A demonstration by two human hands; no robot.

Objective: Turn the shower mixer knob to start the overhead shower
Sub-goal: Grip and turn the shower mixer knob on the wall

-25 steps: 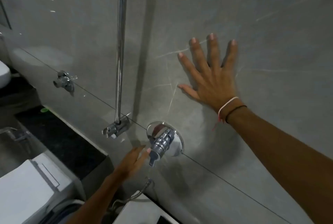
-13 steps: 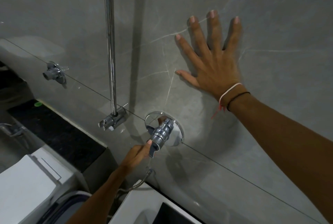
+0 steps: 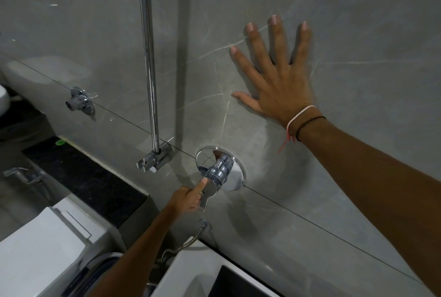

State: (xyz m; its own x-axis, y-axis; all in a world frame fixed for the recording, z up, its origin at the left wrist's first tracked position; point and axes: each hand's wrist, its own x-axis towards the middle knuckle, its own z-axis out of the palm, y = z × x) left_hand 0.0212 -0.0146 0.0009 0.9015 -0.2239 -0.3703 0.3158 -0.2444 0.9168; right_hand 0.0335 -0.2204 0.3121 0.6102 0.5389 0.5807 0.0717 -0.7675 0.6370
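A chrome shower mixer knob (image 3: 220,170) with a round wall plate sits low on the grey tiled wall, its lever pointing down. My left hand (image 3: 188,199) grips that lever from the left, thumb pressed on its top. My right hand (image 3: 276,82) lies flat on the wall above and right of the mixer, fingers spread, holding nothing. A chrome riser pipe (image 3: 148,58) runs up the wall to the left of the mixer; the overhead shower is out of view.
A chrome bracket (image 3: 155,159) holds the pipe's foot. Another chrome wall outlet (image 3: 80,103) is further left. A hose outlet (image 3: 204,225) hangs below the lever. White appliances (image 3: 40,256) and a white tank (image 3: 191,273) stand below, with a dark ledge (image 3: 90,182) behind.
My left hand has closed around the mixer lever, from just touching it with the fingertips. The view has shifted slightly; my right hand stays flat on the wall.
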